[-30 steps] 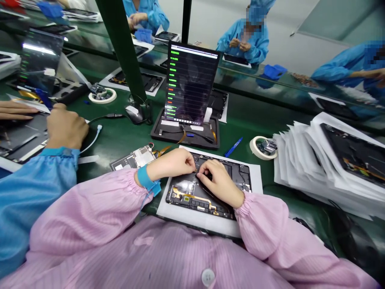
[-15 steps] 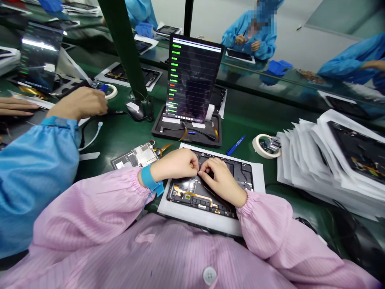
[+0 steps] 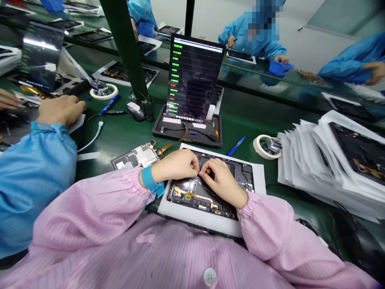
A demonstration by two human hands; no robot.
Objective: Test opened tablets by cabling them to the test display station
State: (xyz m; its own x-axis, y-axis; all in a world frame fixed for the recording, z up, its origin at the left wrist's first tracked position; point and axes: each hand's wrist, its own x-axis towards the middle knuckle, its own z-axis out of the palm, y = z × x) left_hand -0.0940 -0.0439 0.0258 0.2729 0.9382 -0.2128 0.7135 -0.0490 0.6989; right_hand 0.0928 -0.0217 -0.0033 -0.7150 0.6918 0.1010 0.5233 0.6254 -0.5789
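Two bare hands, left hand (image 3: 176, 164) and right hand (image 3: 221, 181), fingers curled narrow, tips meeting at the upper middle of opened black tablet chassis (image 3: 192, 195), flat on white paper sheet (image 3: 259, 176) atop green bench (image 3: 120, 136); anything pinched too small to tell.

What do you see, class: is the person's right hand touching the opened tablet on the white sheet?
Touching. The head view shows the right hand lying across the opened tablet, its fingers pressed down on the parts inside.
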